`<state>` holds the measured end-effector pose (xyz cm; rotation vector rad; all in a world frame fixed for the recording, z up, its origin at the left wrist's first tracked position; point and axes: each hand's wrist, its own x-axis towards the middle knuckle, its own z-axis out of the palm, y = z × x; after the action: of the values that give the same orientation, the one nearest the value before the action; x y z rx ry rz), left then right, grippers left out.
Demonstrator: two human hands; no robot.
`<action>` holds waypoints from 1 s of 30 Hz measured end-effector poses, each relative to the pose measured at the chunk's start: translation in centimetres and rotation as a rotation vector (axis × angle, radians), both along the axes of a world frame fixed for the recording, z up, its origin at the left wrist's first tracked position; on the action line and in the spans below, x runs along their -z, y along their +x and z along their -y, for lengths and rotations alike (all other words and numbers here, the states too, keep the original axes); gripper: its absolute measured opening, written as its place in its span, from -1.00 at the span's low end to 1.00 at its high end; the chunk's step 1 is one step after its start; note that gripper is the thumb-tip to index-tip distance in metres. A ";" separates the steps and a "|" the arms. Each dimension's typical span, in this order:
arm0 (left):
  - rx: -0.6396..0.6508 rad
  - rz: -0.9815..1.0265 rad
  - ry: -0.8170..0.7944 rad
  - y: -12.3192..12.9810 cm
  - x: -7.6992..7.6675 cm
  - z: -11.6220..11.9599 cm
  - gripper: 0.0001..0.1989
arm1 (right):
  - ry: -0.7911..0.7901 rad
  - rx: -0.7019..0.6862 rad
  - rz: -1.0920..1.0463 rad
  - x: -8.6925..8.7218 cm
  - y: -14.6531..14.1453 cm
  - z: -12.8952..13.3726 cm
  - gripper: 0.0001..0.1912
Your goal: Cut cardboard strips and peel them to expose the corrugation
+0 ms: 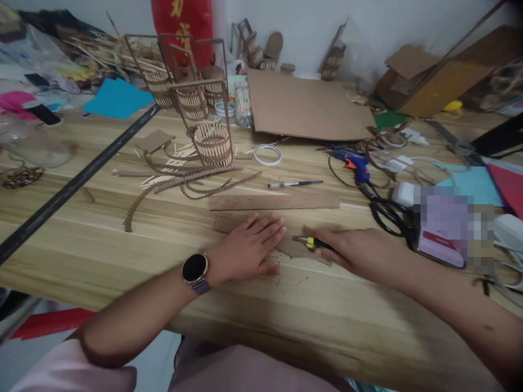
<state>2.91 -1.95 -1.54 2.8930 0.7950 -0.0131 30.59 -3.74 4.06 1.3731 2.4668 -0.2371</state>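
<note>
My left hand [255, 246] lies flat with its fingers stretched out, pressing a narrow brown cardboard piece [302, 250] onto the table. The piece's right end has a jagged edge, and much of its middle is hidden under the hand. Wrapped in my right hand [347, 247] is a yellow and black utility knife [312, 242], its tip pointing left, over or against the cardboard; I cannot tell which. Just beyond both hands a straight cardboard strip [273, 202] lies crosswise. Small dark crumbs are scattered by my left thumb.
Behind the strip are a pen [295, 184], a tape roll [267, 154] and a small stick basket [212, 142] with a tall handle. Notched cardboard strips [196, 177] lie left of centre. A blue glue gun [355, 166] and black scissors [388, 215] are at right. A large cardboard sheet [306, 106] lies behind.
</note>
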 end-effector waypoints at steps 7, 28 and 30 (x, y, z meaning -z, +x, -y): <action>-0.007 0.010 -0.008 0.1 0.1 0.1 -0.19 | 0.012 -0.003 -0.011 -0.2 -0.1 0.0 -0.76; -0.349 0.103 0.062 2.1 0.4 -3.7 -0.39 | 0.035 -0.108 0.169 -1.0 -6.8 -1.0 -0.62; -0.353 0.110 0.069 2.0 0.4 -3.6 -0.39 | 0.039 -0.108 0.166 -0.8 -6.6 -1.0 -0.60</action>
<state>4.93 1.62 -1.91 2.7418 1.2919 0.2123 24.03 -2.74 4.83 1.2175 2.4087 -0.0493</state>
